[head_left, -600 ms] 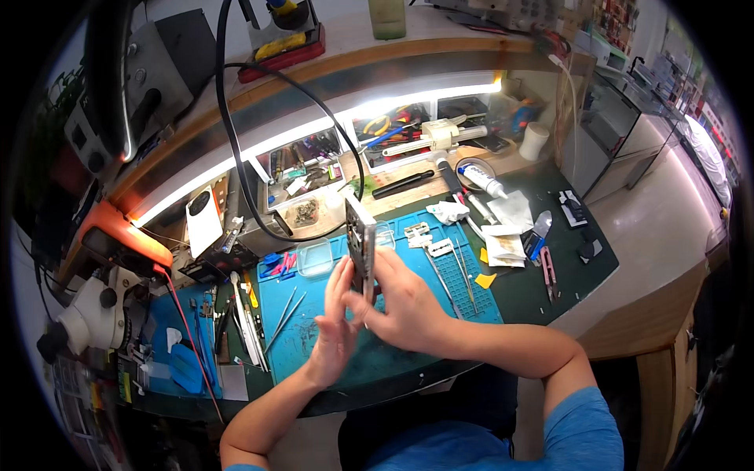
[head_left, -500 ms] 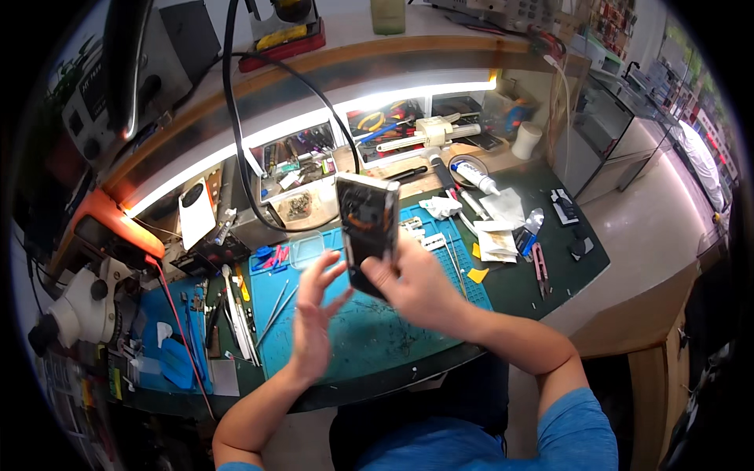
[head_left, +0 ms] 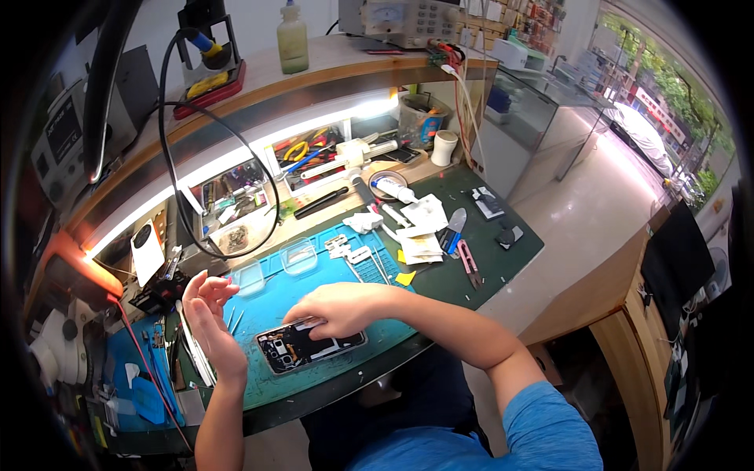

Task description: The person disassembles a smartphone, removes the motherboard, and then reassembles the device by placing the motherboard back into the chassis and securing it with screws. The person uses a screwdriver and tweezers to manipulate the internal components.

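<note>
A smartphone [head_left: 284, 351] with its back off and inner parts showing lies face down, low over or on the blue work mat [head_left: 263, 302]; I cannot tell whether it touches. My right hand [head_left: 339, 308] grips it along its far edge, thumb over the inside. Raised left of the phone, my left hand [head_left: 212, 320] holds nothing, its fingers loosely bent and apart. Two clear plastic boxes [head_left: 298, 257] sit beyond the hands on the mat. Tweezers [head_left: 235, 320] lie beside my left hand, and small white metal parts [head_left: 338, 245] lie at the mat's far side.
Pink-handled cutters [head_left: 469, 264], white packets [head_left: 420, 245] and a glue tube [head_left: 394, 189] lie to the right. On the left stand an orange device [head_left: 82, 271] with a red lead and a white microscope [head_left: 67, 353]. A black cable [head_left: 163, 141] loops over the bench.
My right hand has lowered the phone from upright in the air to flat near the mat. My left hand has moved away from it. The view has swung right.
</note>
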### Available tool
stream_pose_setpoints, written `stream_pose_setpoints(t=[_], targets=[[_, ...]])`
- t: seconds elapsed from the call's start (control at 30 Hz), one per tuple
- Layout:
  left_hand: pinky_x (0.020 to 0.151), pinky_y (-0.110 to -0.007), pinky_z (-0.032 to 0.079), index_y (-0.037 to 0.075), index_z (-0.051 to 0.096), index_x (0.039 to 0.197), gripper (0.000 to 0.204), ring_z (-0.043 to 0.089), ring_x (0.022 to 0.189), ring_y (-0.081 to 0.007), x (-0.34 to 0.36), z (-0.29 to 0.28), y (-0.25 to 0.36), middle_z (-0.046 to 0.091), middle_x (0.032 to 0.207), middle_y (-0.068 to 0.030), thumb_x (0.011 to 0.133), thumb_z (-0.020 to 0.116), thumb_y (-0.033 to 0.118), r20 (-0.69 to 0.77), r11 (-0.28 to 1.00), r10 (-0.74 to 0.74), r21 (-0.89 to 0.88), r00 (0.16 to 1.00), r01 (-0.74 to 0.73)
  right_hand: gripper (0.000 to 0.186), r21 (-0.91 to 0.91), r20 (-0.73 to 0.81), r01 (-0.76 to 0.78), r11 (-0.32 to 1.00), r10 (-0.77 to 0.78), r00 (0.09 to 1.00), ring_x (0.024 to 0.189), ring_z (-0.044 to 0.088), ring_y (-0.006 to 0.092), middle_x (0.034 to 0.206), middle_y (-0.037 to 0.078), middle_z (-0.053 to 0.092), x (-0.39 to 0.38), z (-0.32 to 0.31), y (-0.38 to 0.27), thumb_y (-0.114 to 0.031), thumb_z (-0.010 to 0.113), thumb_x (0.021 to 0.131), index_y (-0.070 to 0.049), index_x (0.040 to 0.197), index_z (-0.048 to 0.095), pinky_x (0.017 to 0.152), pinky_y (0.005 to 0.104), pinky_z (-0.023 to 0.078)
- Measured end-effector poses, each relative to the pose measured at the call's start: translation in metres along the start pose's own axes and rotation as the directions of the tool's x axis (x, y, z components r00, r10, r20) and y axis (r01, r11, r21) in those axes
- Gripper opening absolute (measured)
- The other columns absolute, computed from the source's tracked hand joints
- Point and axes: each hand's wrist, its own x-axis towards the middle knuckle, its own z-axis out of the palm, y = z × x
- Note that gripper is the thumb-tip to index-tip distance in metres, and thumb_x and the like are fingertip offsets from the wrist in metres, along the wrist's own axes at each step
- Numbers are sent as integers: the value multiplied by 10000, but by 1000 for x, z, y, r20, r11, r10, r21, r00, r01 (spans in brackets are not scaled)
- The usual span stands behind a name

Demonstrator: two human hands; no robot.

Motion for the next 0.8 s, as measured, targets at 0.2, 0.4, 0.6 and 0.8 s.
stream_pose_setpoints(t=[0.2,0.4,0.6,0.8], targets=[[1009,-381,514,6,566,1413,350,672,1052,-218,-2,11,1,692,1115,-110,1088,554,134,305,968,-69,250,950,-10,299,-231,-540,-128,965,-17,842,1101,681,326,1170,139,725,-42,-5,35,-185,701,978,-96,1261,731,1009,440,533],[1154,-486,426,59,531,1508,801,607,1273,-372,-21,28,34,673,1334,-169,809,894,208,738,769,-162,510,655,-385,223,106,-897,-554,826,320,306,840,723,350,957,175,747,-125,-58,46,-109,620,1002,-43,1172,749,768,440,561],[1075,-475,494,62,574,1479,799,617,1272,-349,-32,32,24,652,1386,-146,787,891,307,787,711,-105,487,609,-508,212,-107,-872,-534,839,178,455,925,714,330,1000,140,730,-111,-56,69,-83,654,969,-66,1153,758,801,420,557],[1114,-476,497,76,585,1468,745,624,1291,-338,-41,31,12,648,1418,-145,814,869,293,765,619,-39,523,643,-586,204,-331,-763,-285,900,-77,642,824,754,269,971,137,782,4,-77,86,-192,717,985,-68,1129,788,738,371,578]])
